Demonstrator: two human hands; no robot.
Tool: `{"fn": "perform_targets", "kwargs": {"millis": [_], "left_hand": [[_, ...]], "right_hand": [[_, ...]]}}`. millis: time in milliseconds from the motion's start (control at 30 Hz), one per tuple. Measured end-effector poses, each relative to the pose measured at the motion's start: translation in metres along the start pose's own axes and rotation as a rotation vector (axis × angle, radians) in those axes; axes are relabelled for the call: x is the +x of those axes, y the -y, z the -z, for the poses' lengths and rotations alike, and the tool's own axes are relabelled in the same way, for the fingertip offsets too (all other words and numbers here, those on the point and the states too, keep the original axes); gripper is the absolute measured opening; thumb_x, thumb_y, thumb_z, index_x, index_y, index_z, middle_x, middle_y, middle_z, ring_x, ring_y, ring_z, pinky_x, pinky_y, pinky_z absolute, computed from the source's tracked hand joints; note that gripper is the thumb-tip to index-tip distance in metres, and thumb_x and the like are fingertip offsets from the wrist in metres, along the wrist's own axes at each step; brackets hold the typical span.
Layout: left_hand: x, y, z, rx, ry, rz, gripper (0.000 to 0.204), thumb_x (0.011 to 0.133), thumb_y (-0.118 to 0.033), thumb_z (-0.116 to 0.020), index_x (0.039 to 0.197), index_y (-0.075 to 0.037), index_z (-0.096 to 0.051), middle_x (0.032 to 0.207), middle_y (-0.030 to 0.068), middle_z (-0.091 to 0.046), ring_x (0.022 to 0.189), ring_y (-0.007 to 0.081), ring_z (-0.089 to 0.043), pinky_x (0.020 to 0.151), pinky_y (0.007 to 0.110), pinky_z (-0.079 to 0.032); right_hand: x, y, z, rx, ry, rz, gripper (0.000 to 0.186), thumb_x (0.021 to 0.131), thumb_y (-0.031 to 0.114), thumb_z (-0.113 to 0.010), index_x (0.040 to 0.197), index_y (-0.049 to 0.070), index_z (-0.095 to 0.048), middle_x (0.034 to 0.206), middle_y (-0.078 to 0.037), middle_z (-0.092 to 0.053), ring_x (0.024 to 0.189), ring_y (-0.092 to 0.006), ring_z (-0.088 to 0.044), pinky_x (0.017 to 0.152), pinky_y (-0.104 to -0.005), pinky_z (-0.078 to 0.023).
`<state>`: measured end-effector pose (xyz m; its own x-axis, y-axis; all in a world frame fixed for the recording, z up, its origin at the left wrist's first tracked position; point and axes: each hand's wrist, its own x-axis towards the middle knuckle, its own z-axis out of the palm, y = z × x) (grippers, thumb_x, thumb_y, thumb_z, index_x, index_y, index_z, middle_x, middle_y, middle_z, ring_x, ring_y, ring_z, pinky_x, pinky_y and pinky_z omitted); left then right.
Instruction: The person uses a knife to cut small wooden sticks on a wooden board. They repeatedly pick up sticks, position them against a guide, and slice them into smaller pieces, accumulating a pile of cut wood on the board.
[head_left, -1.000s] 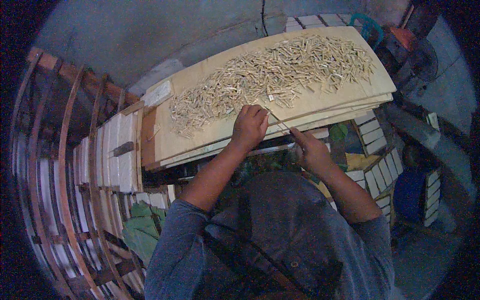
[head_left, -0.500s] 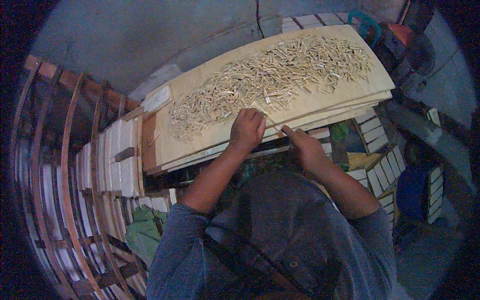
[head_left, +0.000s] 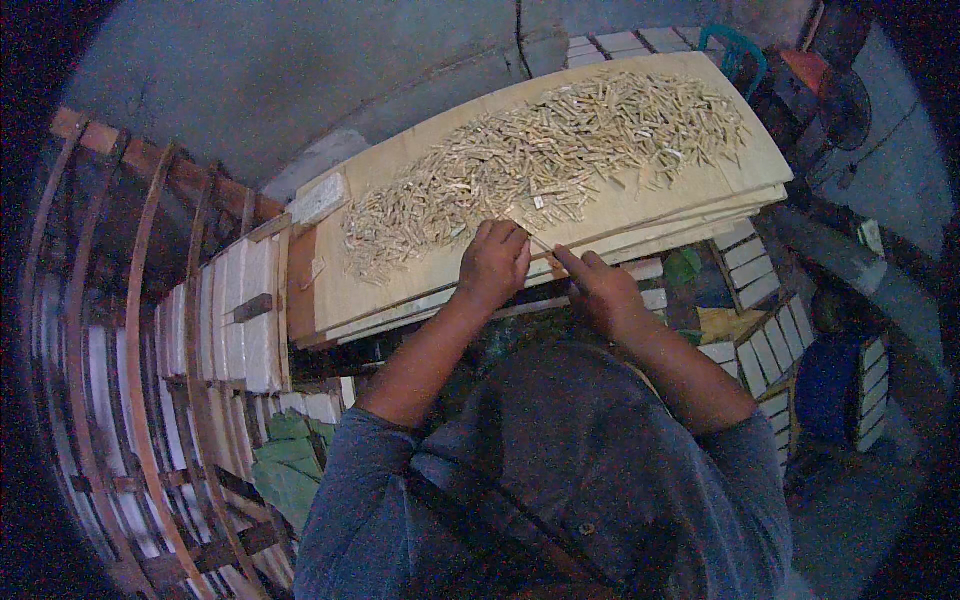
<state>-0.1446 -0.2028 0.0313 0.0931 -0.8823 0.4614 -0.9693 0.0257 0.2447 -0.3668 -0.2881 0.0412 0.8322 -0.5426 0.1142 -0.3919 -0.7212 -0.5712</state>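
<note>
My left hand [head_left: 495,265] is closed at the near edge of a pale board [head_left: 690,205], its fingers pinched together; what they grip is too small to make out. To its right, my right hand [head_left: 608,292] is closed on a thin rod-like tool [head_left: 541,244], index finger stretched along it. The tool's far end reaches the left hand's fingertips. Just beyond both hands, a wide pile of short, pale stick-like pieces [head_left: 560,145] covers much of the board.
More boards are stacked under the top one. On the left stand pale blocks [head_left: 240,310] and a wooden slat rack [head_left: 135,300]. Green cloth [head_left: 290,460] lies at lower left. Framed white slabs [head_left: 770,340] and a blue container [head_left: 828,390] are on the right. A wall [head_left: 330,80] rises behind.
My right hand has shifted slightly up and to the left, bringing the tool closer to the left hand. The left hand stays nearly in place, and the pile looks the same.
</note>
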Motion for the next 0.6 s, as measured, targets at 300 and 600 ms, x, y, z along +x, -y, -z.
{"fn": "perform_targets", "kwargs": {"millis": [300,600], "left_hand": [[0.0,-0.005,0.005,-0.026,0.06,0.107,0.018,0.09,-0.017,-0.07,0.101,-0.004,-0.074,0.105,0.0179,-0.07,0.103,0.0392,-0.065,0.091,0.049,-0.056],[-0.001,-0.008,0.006,0.005,0.051,0.071,0.02,0.091,-0.019,-0.071,0.104,-0.004,-0.073,0.108,0.0161,-0.07,0.103,0.0384,-0.064,0.091,0.049,-0.055]], "right_hand": [[-0.032,-0.013,0.02,0.017,0.023,-0.074,0.061,0.091,0.007,-0.066,0.15,0.016,-0.054,0.11,-0.019,-0.066,0.091,-0.0415,-0.071,0.077,-0.0507,-0.058],[0.0,-0.003,0.005,0.092,0.0,0.02,0.062,0.09,0.006,-0.066,0.15,0.016,-0.055,0.105,-0.018,-0.065,0.089,-0.0417,-0.069,0.078,-0.0481,-0.058]]}}
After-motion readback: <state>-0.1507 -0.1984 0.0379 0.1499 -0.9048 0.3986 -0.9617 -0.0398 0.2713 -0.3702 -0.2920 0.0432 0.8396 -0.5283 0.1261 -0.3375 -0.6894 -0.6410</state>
